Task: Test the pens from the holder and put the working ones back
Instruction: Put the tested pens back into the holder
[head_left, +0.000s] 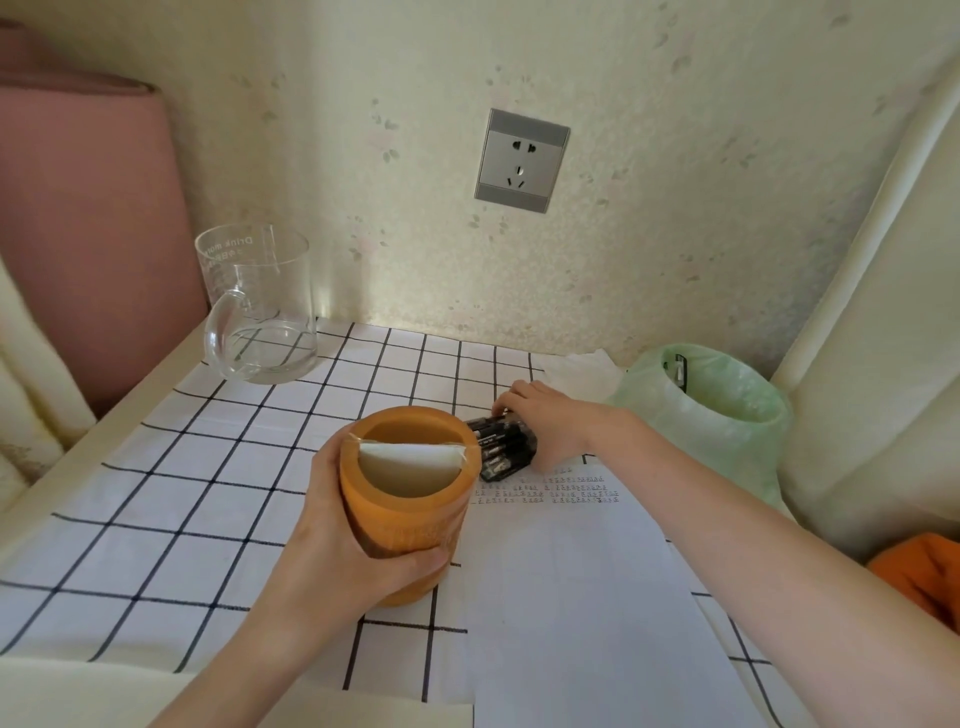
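Observation:
An orange cylindrical pen holder (410, 514) stands on the checked cloth at the middle, its inside showing a white divider and no pens. My left hand (343, 535) grips it round the side, thumb at the front. Just behind the holder's right rim lies a bundle of several black pens (501, 447) on the table. My right hand (545, 421) covers their far end, fingers curled over them. A white sheet of paper (582, 582) with lines of test scribbles near its top lies to the right of the holder.
A clear glass jug (260, 306) stands at the back left. A small bin lined with a green bag (727, 415) sits at the right, with a white tissue (582, 371) beside it. The wall with a socket (522, 161) closes the back. An orange cloth (919, 577) lies at the right edge.

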